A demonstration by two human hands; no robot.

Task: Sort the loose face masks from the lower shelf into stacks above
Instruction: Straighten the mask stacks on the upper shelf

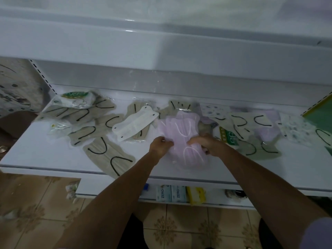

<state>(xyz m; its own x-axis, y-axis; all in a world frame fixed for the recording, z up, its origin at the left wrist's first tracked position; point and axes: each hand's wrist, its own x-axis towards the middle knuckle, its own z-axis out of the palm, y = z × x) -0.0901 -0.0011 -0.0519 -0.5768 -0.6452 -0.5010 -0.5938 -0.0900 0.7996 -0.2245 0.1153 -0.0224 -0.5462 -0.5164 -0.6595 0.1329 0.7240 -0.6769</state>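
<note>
Pink face masks in clear wrappers (181, 130) lie bunched at the middle of the white shelf (45, 155). My left hand (160, 145) pinches their left edge, and my right hand (206, 143) grips their right side. Beige masks with black ear loops (107, 155) are scattered to the left, and more beige masks (258, 123) lie to the right. A white mask (134, 125) lies tilted over a beige one, left of the pink bunch. Patterned masks (298, 130) sit at the far right.
A packet with a green label (77, 98) lies at the back left. Another white shelf (161, 49) runs above. Below the front edge, boxes marked ZERO (170, 194) and a yellow pack (195, 194) stand on a lower level. A green panel (319, 114) is at right.
</note>
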